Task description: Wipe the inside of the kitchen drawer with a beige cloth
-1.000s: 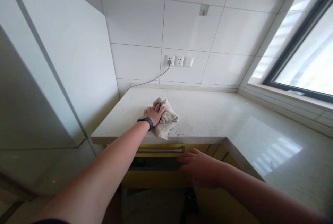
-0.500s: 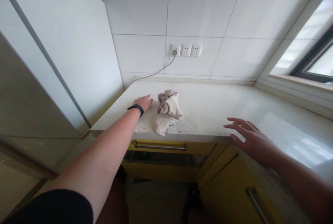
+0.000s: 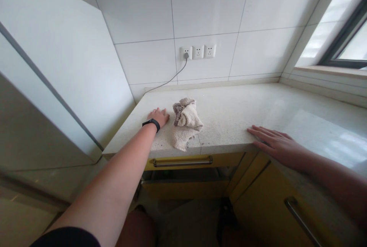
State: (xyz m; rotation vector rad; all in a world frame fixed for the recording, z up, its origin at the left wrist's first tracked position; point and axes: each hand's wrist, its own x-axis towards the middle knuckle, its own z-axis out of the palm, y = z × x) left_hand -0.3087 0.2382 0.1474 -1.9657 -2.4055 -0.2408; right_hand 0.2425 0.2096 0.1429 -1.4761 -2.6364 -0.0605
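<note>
A crumpled beige cloth (image 3: 187, 119) lies on the pale stone countertop (image 3: 229, 105), its lower end reaching the front edge. Just left of it, my left hand (image 3: 159, 116) rests on the counter, fingers stretched out and holding nothing; a black band circles that wrist. My right hand (image 3: 271, 140) lies flat at the counter's front edge, well to the right of the cloth. Its fingers are extended and nothing is in them. Dark crumbs are scattered around the cloth.
Below the counter, a yellow drawer with a metal handle (image 3: 183, 161) sits above another drawer pulled partly out. A cabinet door handle (image 3: 301, 220) is at lower right. Wall sockets (image 3: 197, 52) hold a plugged-in cord. A tall white panel (image 3: 71, 48) stands left.
My right hand has come down from above the counter edge and now lies flat on it. My left hand stays beside the cloth. The view has shifted slightly.
</note>
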